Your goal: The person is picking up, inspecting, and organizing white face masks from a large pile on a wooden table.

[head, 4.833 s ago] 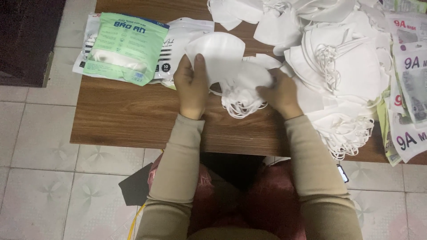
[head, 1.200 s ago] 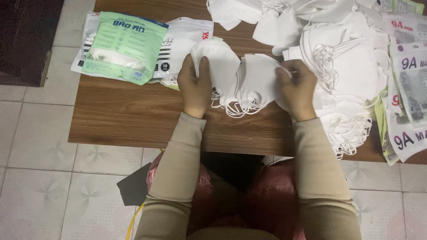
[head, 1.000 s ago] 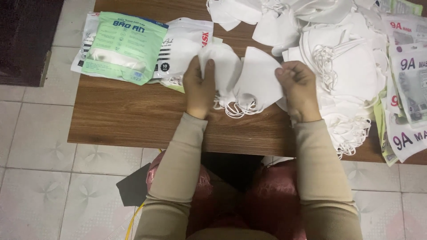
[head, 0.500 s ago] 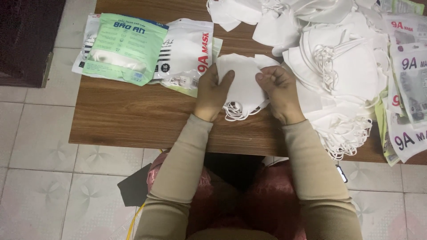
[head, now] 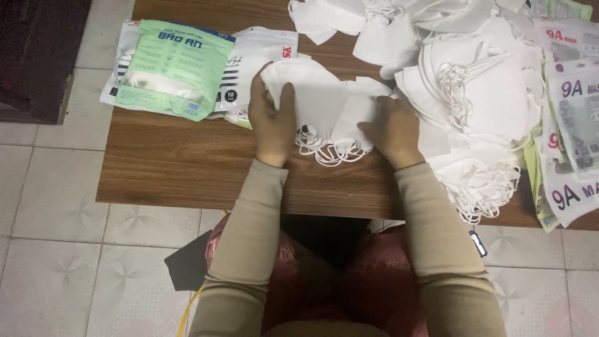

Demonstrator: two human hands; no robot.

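Observation:
A small stack of white folded face masks (head: pixel 324 109) lies on the wooden table (head: pixel 187 168), ear loops hanging toward the near edge. My left hand (head: pixel 271 122) grips the stack's left end, thumb on top. My right hand (head: pixel 393 128) presses on its right end, fingers curled around the masks. Both sleeves are beige.
A big heap of loose white masks (head: pixel 474 93) covers the table's right side. Printed mask pouches (head: pixel 571 125) lie at the far right. A green packet (head: pixel 171 68) and a white pouch (head: pixel 253 59) lie at the left. A dark cabinet (head: pixel 37 56) stands on the tiled floor.
My hands have spread apart along the mask stack, the left shifting left over the white pouch. Earlier the stack was held fanned and then squeezed together.

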